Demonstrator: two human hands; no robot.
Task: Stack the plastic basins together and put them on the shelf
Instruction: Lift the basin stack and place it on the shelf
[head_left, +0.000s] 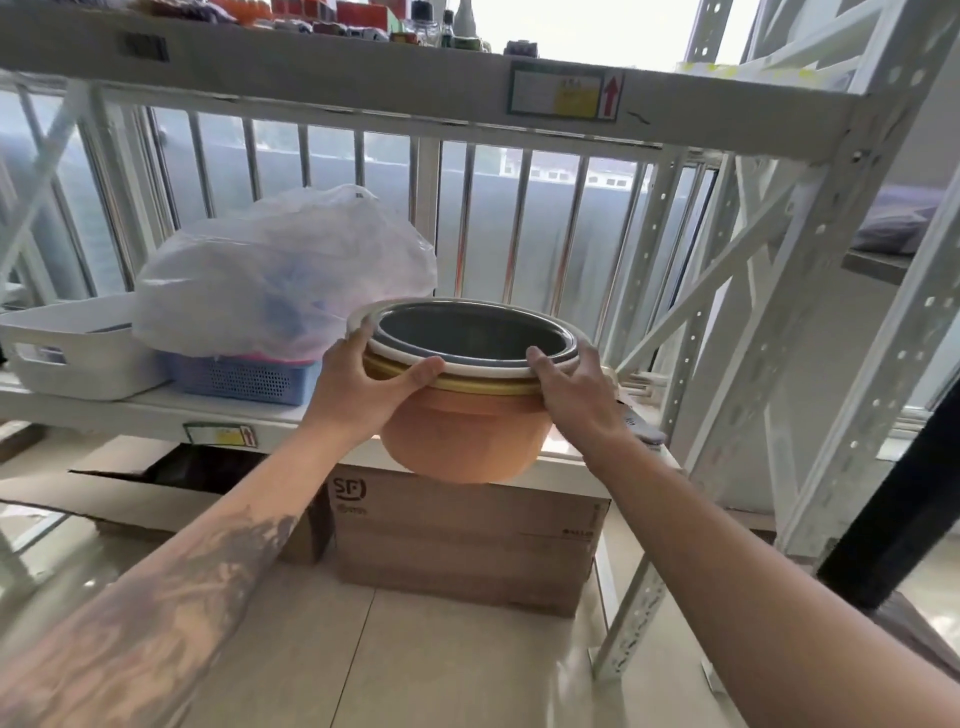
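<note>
Orange basin stack (462, 441) hides left hand (363, 387) fingers; shelf (156, 410) contact unclear.

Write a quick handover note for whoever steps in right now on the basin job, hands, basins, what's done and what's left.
Left hand: gripping the left rim of the nested basin stack.
Right hand: gripping the right rim.
Stack: orange basin outermost, yellow, white and grey rims showing inside it, held at the front edge of the white shelf, right of the purple basket.
Done: stacking.
Left: set the stack on the shelf, let go.
</note>
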